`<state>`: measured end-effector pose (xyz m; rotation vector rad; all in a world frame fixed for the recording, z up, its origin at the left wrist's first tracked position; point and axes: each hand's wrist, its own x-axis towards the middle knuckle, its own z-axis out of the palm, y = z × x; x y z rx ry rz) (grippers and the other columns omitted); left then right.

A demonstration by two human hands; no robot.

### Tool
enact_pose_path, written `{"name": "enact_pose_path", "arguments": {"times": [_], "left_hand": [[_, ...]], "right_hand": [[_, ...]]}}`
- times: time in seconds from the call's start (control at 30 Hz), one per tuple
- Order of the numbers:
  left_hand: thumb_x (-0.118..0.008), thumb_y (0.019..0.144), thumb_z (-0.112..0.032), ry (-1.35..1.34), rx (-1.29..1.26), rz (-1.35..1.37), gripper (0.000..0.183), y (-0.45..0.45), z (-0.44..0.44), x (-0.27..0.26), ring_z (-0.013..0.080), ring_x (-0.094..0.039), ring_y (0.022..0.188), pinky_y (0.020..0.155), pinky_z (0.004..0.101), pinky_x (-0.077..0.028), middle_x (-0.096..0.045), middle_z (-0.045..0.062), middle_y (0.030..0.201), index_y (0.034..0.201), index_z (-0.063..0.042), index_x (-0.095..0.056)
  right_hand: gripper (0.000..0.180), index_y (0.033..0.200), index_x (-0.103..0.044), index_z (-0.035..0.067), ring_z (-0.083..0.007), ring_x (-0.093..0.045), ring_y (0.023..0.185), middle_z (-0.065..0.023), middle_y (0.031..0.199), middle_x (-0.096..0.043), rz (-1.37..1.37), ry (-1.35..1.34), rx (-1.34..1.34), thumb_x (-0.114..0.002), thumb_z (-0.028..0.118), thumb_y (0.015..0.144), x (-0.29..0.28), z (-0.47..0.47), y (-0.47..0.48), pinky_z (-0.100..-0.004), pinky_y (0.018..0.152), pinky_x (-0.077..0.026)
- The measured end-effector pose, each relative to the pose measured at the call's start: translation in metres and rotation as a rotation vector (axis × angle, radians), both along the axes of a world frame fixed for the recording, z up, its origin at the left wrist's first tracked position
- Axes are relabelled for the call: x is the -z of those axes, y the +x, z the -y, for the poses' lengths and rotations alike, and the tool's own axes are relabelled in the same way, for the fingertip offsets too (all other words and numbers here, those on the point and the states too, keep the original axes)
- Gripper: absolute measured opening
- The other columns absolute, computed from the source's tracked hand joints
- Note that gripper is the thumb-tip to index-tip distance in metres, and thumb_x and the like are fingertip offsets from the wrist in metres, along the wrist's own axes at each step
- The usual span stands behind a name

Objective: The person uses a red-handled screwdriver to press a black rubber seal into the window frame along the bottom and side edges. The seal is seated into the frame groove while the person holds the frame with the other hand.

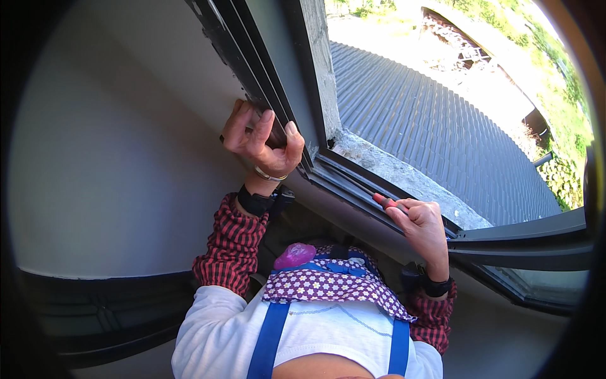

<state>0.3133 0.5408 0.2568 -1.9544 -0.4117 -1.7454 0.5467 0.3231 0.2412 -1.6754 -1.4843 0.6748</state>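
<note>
My left hand rests against the inner side of a dark metal window frame. Its fingers are bent and apart, and I see no tool in it. Lower right, my right hand grips a screwdriver by its red and black handle. The screwdriver's thin shaft lies along the bottom track of the window, pointing towards the frame's corner. Dark shadow in the track hides the exact tip. A rough concrete sill runs just outside the track.
A corrugated grey roof lies below, outside the opening. At right is a dark sash with glass. A plain wall fills the left side. A pink plastic bag sits at my patterned apron.
</note>
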Motion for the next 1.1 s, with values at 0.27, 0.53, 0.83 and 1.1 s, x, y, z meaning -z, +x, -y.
{"name": "enact_pose_path", "arguments": {"times": [0.27, 0.53, 0.83, 1.1], "left_hand": [[-0.065, 0.08, -0.009, -0.014, 0.052, 0.048, 0.053, 0.001, -0.002, 0.001, 0.0354, -0.046, 0.125, 0.1, 0.0441, -0.047, -0.036, 0.018, 0.132, 0.13, -0.008, -0.047], [-0.065, 0.081, -0.008, 0.001, 0.038, 0.027, 0.054, 0.0, -0.001, -0.002, 0.0361, -0.05, 0.121, 0.095, 0.0439, -0.05, -0.036, 0.018, 0.131, 0.132, -0.007, -0.046], [-0.06, 0.084, -0.008, 0.03, 0.062, -0.004, 0.055, 0.003, -0.001, -0.005, 0.0376, -0.05, 0.119, 0.099, 0.049, -0.046, -0.033, 0.021, 0.133, 0.135, 0.0, -0.04], [-0.063, 0.083, -0.008, 0.02, 0.082, 0.01, 0.053, 0.003, -0.001, -0.006, 0.0353, -0.053, 0.112, 0.088, 0.0454, -0.051, -0.034, 0.018, 0.13, 0.132, -0.005, -0.043]], "right_hand": [[0.03, 0.068, -0.068, -0.005, -0.0275, -0.063, 0.055, -0.019, 0.077, -0.069, 0.127, -0.089, -0.055, -0.071, 0.016, 0.089, -0.005, -0.011, 0.001, -0.0335, 0.052, -0.046], [0.031, 0.061, -0.066, -0.004, -0.027, -0.067, 0.059, -0.0171, 0.084, -0.073, 0.135, 0.182, -0.02, -0.075, 0.014, 0.085, 0.022, -0.008, -0.001, -0.0322, 0.053, -0.049], [0.028, 0.063, -0.066, -0.005, -0.0293, -0.067, 0.059, -0.0182, 0.087, -0.073, 0.108, 0.097, -0.03, -0.076, 0.012, 0.083, 0.001, 0.008, 0.011, -0.0329, 0.052, -0.049], [0.035, 0.062, -0.063, -0.005, -0.031, -0.067, 0.062, -0.019, 0.081, -0.07, 0.198, -0.014, -0.135, -0.07, 0.017, 0.088, -0.017, -0.007, 0.013, -0.0367, 0.054, -0.049]]}}
